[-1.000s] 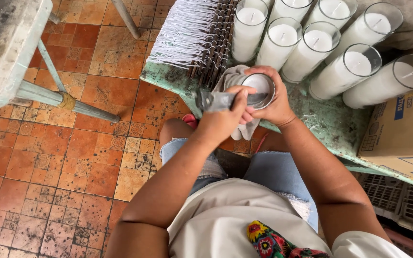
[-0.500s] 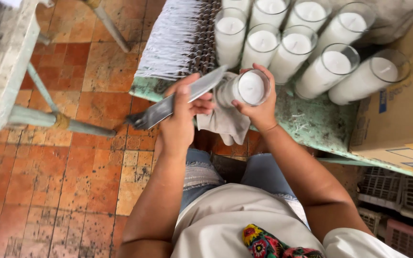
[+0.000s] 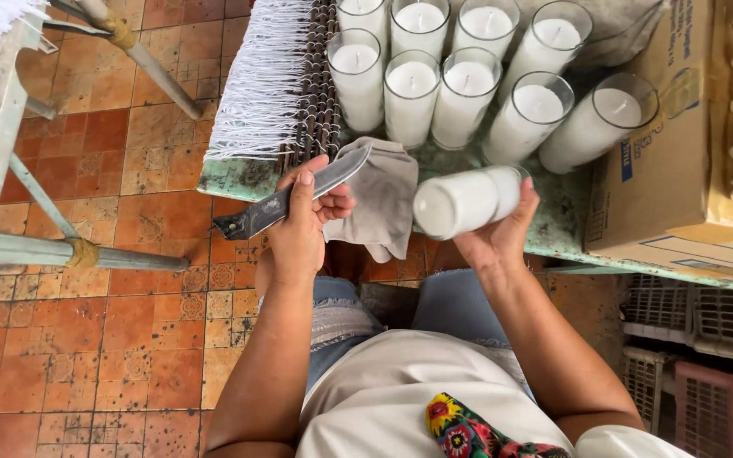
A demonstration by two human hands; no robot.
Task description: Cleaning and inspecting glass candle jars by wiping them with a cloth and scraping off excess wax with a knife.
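Green tabletop (image 3: 570, 220), terracotta floor below. I log: left hand (image 3: 299, 233), fingers clamped on knife (image 3: 290, 199), blade twd 2 o'clock; grey cloth (image 3: 379, 203) just beside. Right hand (image 3: 498, 237), fingers wrapped on glass candle (image 3: 464, 202), tilted sideways. Candle rows (image 3: 468, 76) at 12; cardboard box (image 3: 680, 170) at 3.
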